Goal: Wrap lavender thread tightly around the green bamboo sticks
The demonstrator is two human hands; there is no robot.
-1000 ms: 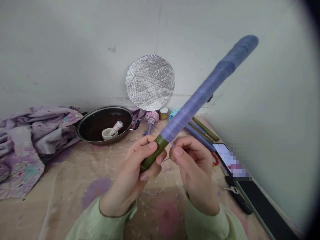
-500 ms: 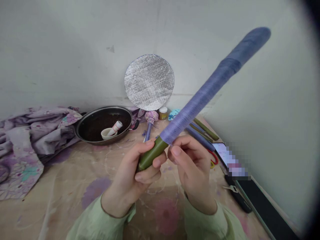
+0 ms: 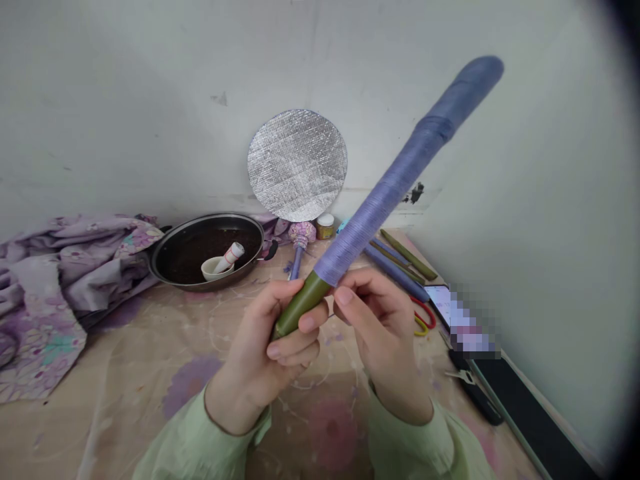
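Note:
My left hand is closed round the bare lower end of a green stick. The stick slants up to the right, and purple thread is wound closely round it from above my left hand to its rounded far tip. Just at the lower edge of the winding, my right hand has thumb and forefinger pinched together on the thread; the loose strand itself is barely visible. Both hands are above the table, close together.
A black pan holding a small white bowl stands left, beside crumpled floral cloth. A round silvery disc leans at the wall. Other green and purple sticks, scissors and a phone lie right.
The stick's far tip has swung to the left, uncovering a dark mark on the wall. Both hands have shifted slightly left and keep their grips.

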